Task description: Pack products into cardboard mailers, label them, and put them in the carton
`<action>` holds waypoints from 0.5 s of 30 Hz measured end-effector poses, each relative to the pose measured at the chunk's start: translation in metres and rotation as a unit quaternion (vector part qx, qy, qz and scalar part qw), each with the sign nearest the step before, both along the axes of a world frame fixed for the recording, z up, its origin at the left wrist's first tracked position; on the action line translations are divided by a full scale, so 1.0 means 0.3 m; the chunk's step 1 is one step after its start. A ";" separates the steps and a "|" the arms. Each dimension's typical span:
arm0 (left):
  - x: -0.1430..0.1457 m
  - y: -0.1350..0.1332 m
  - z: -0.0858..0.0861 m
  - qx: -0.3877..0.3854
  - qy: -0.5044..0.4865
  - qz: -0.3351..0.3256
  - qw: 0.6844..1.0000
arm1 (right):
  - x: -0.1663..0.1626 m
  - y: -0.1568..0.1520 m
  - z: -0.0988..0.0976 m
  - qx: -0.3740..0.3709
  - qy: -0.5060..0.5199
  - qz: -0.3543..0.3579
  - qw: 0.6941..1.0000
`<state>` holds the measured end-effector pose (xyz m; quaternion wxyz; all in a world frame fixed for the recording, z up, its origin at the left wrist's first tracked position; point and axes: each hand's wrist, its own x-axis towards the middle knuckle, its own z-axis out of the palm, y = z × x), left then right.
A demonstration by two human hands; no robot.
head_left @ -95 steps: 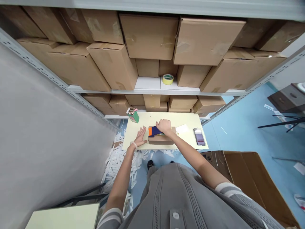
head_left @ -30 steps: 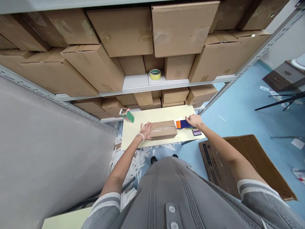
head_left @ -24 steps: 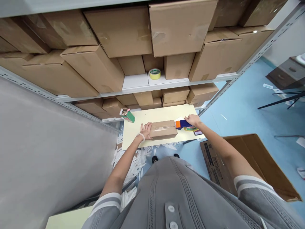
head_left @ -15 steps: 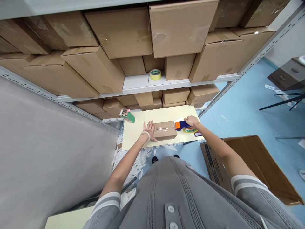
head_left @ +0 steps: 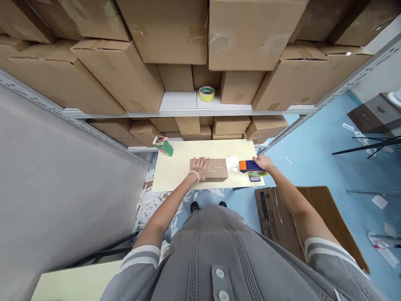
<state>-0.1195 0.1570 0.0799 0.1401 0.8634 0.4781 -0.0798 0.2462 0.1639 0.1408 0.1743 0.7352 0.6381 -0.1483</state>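
Observation:
On the pale yellow table [head_left: 178, 173] lies a brown cardboard box [head_left: 217, 170] with shiny clear tape along its top. My left hand [head_left: 199, 168] rests flat on the box's left part, fingers spread. To the right of the box, my right hand [head_left: 263, 161] is closed around the handle of a blue and orange tape dispenser [head_left: 246, 166] carrying a yellow-rimmed roll. The dispenser stands apart from the box. Between the two lies a white piece [head_left: 232, 163], perhaps paper. A phone-like dark object [head_left: 255, 179] sits partly under the dispenser.
Shelving [head_left: 188, 112] stacked with cardboard boxes rises behind the table, with a yellow tape roll [head_left: 206, 94] on it. A small green box [head_left: 165, 147] stands at the table's far left. A large open carton [head_left: 282, 213] is on the floor at right; paper scraps [head_left: 150, 205] litter the left.
My right hand has drawn the tape dispenser rightward, away from the box's end. My left hand has moved farther onto the box top. The view has shifted slightly.

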 end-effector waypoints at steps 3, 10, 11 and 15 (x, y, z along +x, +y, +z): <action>0.011 0.002 0.011 -0.011 0.026 0.001 1.000 | -0.002 0.000 -0.018 0.014 -0.021 0.006 1.000; 0.017 -0.005 0.038 -0.014 0.063 -0.002 0.998 | -0.230 0.018 -0.065 0.025 0.014 -0.003 1.000; 0.016 -0.005 0.038 -0.012 0.063 -0.003 0.998 | -0.250 0.024 -0.068 0.023 0.024 -0.010 0.999; 0.013 -0.004 0.035 -0.012 0.060 -0.001 0.998 | -0.278 0.047 -0.075 0.015 0.046 -0.042 0.998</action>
